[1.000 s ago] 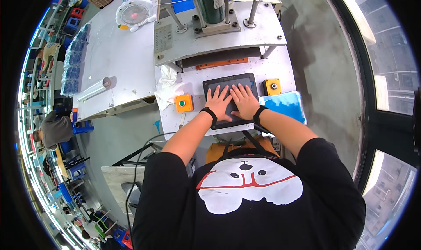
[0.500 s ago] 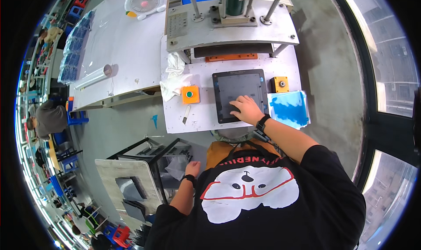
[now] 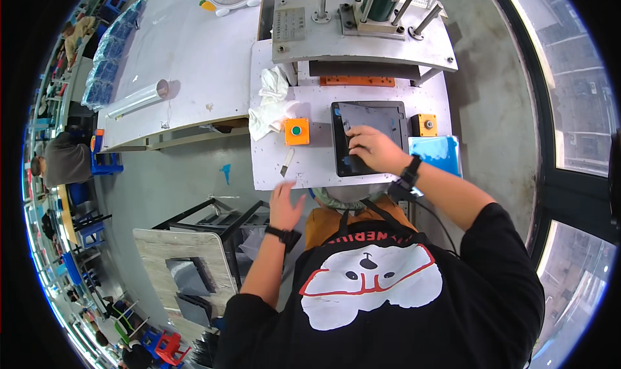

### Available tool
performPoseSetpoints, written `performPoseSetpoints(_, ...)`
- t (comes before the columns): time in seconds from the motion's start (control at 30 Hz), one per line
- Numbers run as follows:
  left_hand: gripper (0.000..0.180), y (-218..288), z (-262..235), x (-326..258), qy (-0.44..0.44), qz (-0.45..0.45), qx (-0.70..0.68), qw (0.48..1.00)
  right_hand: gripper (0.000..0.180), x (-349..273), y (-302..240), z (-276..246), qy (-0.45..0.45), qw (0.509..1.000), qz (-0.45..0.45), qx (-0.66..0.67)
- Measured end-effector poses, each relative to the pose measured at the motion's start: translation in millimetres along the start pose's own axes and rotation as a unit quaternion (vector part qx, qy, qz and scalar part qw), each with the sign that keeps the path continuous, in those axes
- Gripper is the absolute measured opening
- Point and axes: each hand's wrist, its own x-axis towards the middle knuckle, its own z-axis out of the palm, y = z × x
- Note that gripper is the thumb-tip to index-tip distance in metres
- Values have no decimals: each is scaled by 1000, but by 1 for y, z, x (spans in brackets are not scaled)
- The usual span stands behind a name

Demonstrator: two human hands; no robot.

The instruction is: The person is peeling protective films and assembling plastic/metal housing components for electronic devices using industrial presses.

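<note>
right hand (image 3: 379, 153) narrow over dark panel (image 3: 374, 118), grip unclear — left hand (image 3: 284, 208) wide near the table (image 3: 266, 165)

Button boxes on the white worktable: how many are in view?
2: the green-button box left of the black panel, and the metal-button box right of it. Any behind the press would be hidden.

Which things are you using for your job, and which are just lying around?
Probably part of the job:
black panel, under my right hand
maybe the press behind it

Probably just lying about:
white cloth
knife-like tool, untouched
blue scrap on the floor
</note>
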Motion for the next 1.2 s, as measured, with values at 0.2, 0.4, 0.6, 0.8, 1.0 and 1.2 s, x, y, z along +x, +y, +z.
performPoseSetpoints(0.2, 78, 160, -70, 118, -2, 244, 131, 961, 11, 1, -48, -79, -171, 976, -5, 135)
performPoseSetpoints(0.4, 23, 170, -51, 145, -240, 252, 19, 937, 21, -2, -50, -120, -218, 950, 77, 211)
performPoseSetpoints(0.6, 24, 141, -5, 126, -335, -180, -395, 837, 43, -64, -70, -137, 140, 977, 12, -160)
performPoseSetpoints(0.8, 35, 139, 37, 103, -305, -332, -597, 664, 64, -109, -46, -29, -32, 960, -1, -277)
performPoseSetpoints(1.0, 40, 122, 62, 121, -301, -340, -565, 689, 57, -90, -2, -22, 3, 946, -20, -323)
performPoseSetpoints(1.2, 49, 85, 66, 100, -169, -267, -612, 725, 57, -42, 58, -31, -6, 925, -19, -379)
